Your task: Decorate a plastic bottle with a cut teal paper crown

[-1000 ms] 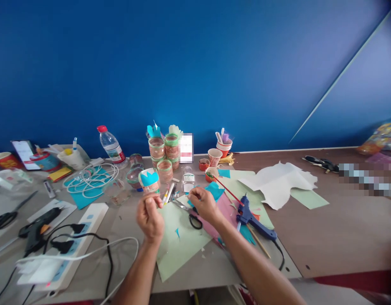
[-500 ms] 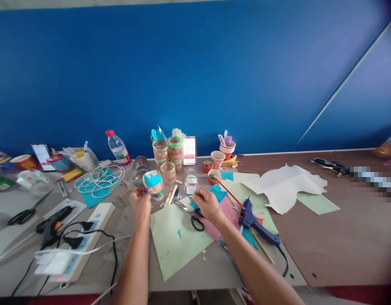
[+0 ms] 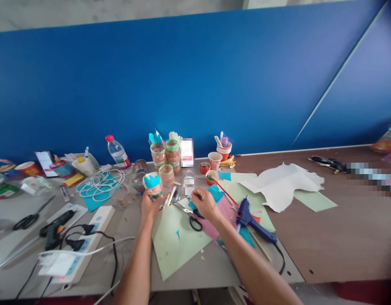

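Centre of frame, just left of the middle: crowned cup [image 3: 151, 182], pale, wrapped with a band of pointed blue paper. Left hand [image 3: 151, 207] is at its lower part, fingers on the left side and thumb on the right, closed about it as far as shows; how firm the hold is, cannot tell.

Right hand [image 3: 203, 201], right of centre: fingertips drawn together in a pinch above the blue scraps [image 3: 217, 192]. Whether something small sits in the pinch is too fine to make out.

Step in hand, by my reading: taking or steadying the cup with the left while the right keeps to fine finger work. A next move would call for a light, even grip below the blue band, leaving the paper points uncrushed and the front face free.

Cup's attitude: near upright, mouth up, blue points up. Long axis runs roughly top to bottom of the frame, leaning a little, top toward upper left, base toward lower right. Blue band faces the camera.

About it: wrapped jar [image 3: 166, 176] just behind, pens [image 3: 170, 197] beside at right, scissors [image 3: 186, 209] below the right hand, over green paper [image 3: 171, 258]. Blue glue gun [image 3: 257, 222] farther right.
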Demonstrator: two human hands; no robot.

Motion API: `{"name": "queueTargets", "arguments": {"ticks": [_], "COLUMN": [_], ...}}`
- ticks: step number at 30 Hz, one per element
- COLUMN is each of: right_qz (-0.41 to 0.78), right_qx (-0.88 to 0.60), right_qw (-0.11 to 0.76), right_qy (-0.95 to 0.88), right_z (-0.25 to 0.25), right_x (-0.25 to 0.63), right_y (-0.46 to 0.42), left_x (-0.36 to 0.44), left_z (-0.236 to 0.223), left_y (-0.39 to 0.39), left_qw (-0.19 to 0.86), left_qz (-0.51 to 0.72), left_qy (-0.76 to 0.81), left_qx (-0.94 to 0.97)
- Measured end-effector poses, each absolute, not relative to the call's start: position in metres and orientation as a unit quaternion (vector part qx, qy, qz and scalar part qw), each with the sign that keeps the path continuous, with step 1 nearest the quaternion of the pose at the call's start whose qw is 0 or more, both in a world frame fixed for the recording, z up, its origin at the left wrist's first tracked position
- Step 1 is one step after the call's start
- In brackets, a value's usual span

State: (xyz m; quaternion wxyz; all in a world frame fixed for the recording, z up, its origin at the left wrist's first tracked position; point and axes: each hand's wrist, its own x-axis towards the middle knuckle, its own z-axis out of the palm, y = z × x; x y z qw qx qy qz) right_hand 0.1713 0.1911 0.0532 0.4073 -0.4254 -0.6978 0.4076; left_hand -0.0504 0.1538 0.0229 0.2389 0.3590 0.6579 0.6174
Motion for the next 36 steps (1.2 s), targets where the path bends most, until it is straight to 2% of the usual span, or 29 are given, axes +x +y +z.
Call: {"name": "queueTargets", "arguments": {"ticks": [5,8,11,16,19,26,31,36], "right_qz": [0.406,0.412,0.425,0.468,0.485,0.371,0.262,0.170], "right_qx": [-0.425,-0.418,-0.394,-0.340,-0.349,-0.337,-0.294,-0.315], "right_qw": [0.413,0.416,0.431,0.464,0.410,0.223,0.162,0.093], "right_qy": [-0.695,-0.695,-0.691,-0.671,-0.689,-0.836,-0.905,-0.929], "right_z": [0.053,0.057,0.063,0.071,0.071,0.063,0.050,0.046], "right_x": [0.171,0.172,0.174,0.181,0.184,0.177,0.167,0.163], "right_y": [0.191,0.190,0.188,0.188,0.191,0.181,0.174,0.170], "left_x": [-0.042,-0.034,-0.020,0.001,0.006,0.002,0.006,0.008], "left_z": [0.031,0.040,0.049,0.055,0.056,0.061,0.059,0.056], "left_y": [0.155,0.153,0.148,0.140,0.137,0.135,0.136,0.138], "left_qw": [0.138,0.094,0.215,0.424,0.487,0.503,0.509,0.509], "left_qz": [0.601,0.629,0.704,0.680,0.670,0.681,0.682,0.680], "left_qy": [0.721,0.705,0.572,0.453,0.427,0.396,0.399,0.402], "left_qx": [0.316,0.314,0.362,0.391,0.364,0.355,0.342,0.341]}}
